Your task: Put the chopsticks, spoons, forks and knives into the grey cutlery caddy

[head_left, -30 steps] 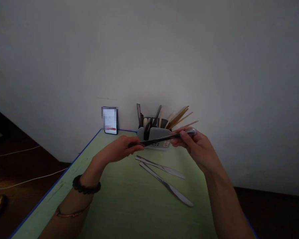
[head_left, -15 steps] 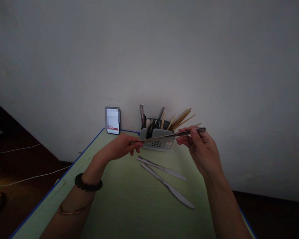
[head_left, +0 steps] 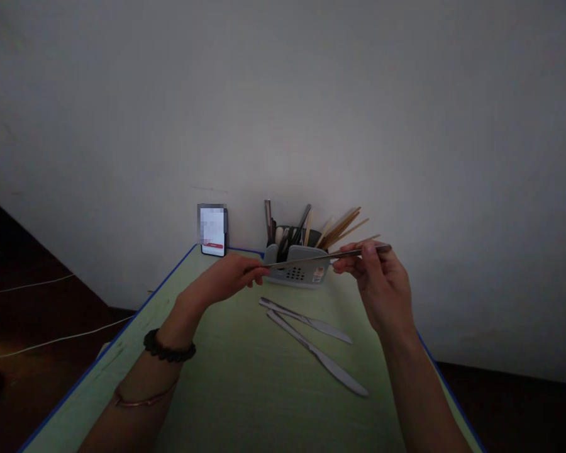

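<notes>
A table knife (head_left: 306, 259) is held level above the table, stretched between both hands and seen nearly edge-on. My right hand (head_left: 382, 277) grips its handle, thumb on the near side and fingers behind. At the other end, my left hand (head_left: 233, 274) pinches the tip of the blade between thumb and fingers. Below lie two more knives on the tabletop, an upper knife (head_left: 306, 321) and a lower knife (head_left: 318, 353), their handle ends close together at the left and their blades spread toward the right.
Behind the held knife, a grey utensil holder (head_left: 304, 277) stands against the wall, with chopsticks (head_left: 342, 228) and dark-handled cutlery (head_left: 302, 223) in it. A phone (head_left: 213, 231) leans upright at the back left corner of the green table (head_left: 245, 390). White cables (head_left: 66, 340) run at the left.
Both hands keep hold of the knife in nearly the same place. The view has shifted very slightly; the knives on the table lie as before.
</notes>
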Demonstrator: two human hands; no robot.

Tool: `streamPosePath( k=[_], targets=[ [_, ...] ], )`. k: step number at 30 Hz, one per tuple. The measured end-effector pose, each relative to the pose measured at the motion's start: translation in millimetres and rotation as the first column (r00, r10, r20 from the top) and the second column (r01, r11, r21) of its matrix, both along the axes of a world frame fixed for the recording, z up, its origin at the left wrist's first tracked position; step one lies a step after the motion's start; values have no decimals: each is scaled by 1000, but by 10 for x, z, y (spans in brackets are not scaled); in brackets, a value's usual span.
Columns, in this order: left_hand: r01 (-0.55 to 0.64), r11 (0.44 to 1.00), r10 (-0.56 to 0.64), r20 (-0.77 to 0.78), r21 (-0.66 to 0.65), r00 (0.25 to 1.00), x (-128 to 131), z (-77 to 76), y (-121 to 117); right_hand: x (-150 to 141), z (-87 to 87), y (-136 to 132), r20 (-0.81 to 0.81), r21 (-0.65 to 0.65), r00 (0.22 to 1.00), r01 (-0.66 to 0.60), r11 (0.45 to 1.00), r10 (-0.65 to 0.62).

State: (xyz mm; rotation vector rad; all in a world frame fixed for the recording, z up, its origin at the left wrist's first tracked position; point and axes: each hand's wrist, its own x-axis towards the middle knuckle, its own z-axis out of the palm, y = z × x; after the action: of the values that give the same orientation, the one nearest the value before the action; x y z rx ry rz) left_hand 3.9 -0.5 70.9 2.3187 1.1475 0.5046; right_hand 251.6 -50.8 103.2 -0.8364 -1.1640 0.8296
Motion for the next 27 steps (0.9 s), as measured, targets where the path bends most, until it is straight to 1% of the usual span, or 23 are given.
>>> streamPosePath(
  k=[2, 4, 6, 9, 11, 13, 16, 18, 19, 21, 24, 27],
  targets=[
    [35, 999, -35, 17, -4, 999, -21, -7, 5, 1, -9, 5, 8, 11, 1000, 20, 1000, -20],
    [40, 999, -40, 13, -2, 999, -42, -8, 8, 0, -19, 11, 11, 23, 999, 34, 999, -35],
    [11, 1000, -11, -20, 19, 1000, -53, -9, 13, 1, -23, 13, 15, 40, 999, 42, 998, -42],
    [-69, 994, 75, -65, 85, 995, -42, -38, 32, 14, 10, 8, 29, 82, 997, 71, 994, -74],
    [-145, 979, 153, -48, 144, 987, -17, -85, 54, 27, 73, 7, 36, 132, 991, 121, 984, -127],
    [-213, 955, 219, -4, 206, 976, 18, -149, 78, 32, 173, 15, 59, 190, 981, 171, 967, -185],
    [-266, 925, 260, 57, 273, 964, 76, -246, 106, 3, 360, 67, 167, 271, 953, 204, 941, -255],
    [-267, 915, 258, 70, 304, 964, 110, -296, 115, -45, 472, 146, 288, 308, 917, 182, 934, -274],
    [-257, 913, 249, 68, 316, 966, 124, -315, 117, -76, 513, 200, 361, 312, 894, 153, 938, -266],
    [-219, 918, 214, 53, 331, 975, 142, -346, 118, -147, 556, 337, 508, 279, 834, 78, 957, -216],
    [-177, 928, 173, 43, 329, 984, 148, -379, 120, -268, 520, 573, 692, 176, 714, -23, 984, -107],
    [-159, 932, 156, 36, 327, 987, 142, -399, 125, -392, 421, 773, 812, 99, 581, -43, 994, -56]
  ],
)
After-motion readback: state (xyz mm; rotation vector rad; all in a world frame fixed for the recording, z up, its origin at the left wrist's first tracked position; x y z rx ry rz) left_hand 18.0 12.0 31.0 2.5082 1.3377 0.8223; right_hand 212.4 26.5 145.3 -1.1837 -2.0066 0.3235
